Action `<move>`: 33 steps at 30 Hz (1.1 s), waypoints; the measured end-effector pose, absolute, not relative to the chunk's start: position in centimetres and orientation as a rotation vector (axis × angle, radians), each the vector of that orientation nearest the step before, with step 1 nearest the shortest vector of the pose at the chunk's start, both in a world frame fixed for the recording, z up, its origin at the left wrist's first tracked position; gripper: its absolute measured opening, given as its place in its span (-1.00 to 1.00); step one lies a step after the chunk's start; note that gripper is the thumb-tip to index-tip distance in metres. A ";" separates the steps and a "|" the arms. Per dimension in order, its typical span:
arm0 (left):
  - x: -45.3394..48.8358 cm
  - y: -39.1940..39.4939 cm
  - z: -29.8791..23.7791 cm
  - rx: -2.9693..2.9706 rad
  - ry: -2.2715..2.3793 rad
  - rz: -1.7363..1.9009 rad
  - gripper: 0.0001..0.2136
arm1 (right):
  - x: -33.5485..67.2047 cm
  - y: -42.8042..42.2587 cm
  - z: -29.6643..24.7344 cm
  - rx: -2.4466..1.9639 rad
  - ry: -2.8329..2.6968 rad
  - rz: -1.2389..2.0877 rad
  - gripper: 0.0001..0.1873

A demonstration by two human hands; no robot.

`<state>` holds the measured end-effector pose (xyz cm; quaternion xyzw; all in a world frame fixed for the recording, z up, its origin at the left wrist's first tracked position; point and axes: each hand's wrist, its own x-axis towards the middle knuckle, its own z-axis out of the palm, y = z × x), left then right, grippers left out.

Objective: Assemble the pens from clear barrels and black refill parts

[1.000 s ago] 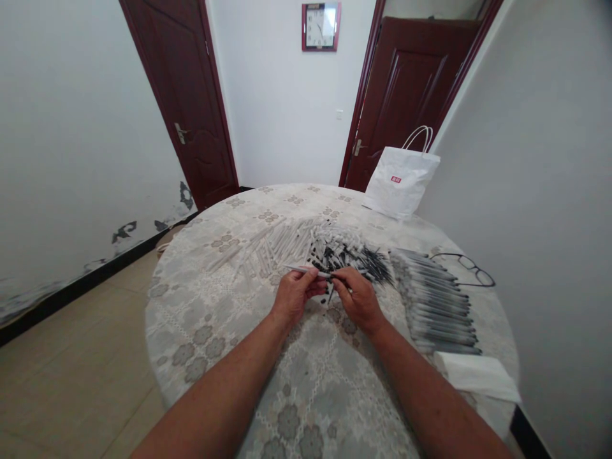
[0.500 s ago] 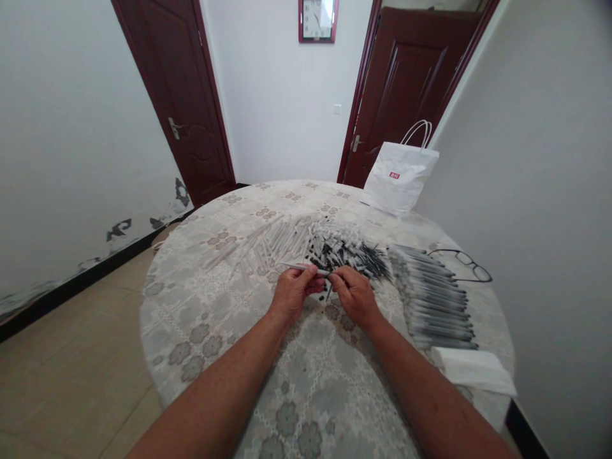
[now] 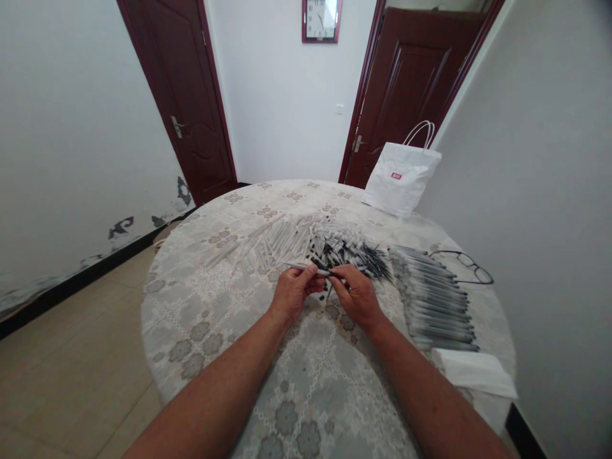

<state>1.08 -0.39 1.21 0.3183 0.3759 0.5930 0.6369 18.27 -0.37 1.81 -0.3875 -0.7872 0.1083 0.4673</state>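
Note:
My left hand is closed round a slim whitish pen, its pointed end sticking out to the left. My right hand pinches the dark end of the same pen, so both hands meet over the table. Whether that dark end is a separate piece, I cannot tell. Just beyond the fingers lies a heap of small black and white pen parts. Thin dark refills fan out at its right, and pale pen barrels spread out at its left.
Several grey pens lie in a row on the right. Beside them are eyeglasses and a folded white packet. A white paper bag stands at the back right. Everything rests on a round table with a patterned cloth.
Slightly more of the dark end shows between my hands. Otherwise the hands and the pen have hardly moved; the whole view has shifted a little.

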 end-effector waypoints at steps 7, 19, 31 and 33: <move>1.2 -0.5 1.2 0.781 0.846 1.338 -0.69 | 18.3 -0.7 2.1 -1.027 -1.993 0.296 -0.83; 0.9 -0.4 1.3 0.762 0.835 1.361 -0.68 | 18.8 -0.2 2.0 -0.980 -2.051 0.238 -0.77; 0.9 -0.3 1.1 0.777 0.812 1.363 -0.69 | 18.9 -0.7 2.6 -1.007 -2.033 0.306 -0.72; 1.0 -0.4 1.0 0.799 0.783 1.349 -0.69 | 18.8 -0.8 2.4 -1.077 -1.951 0.506 -0.63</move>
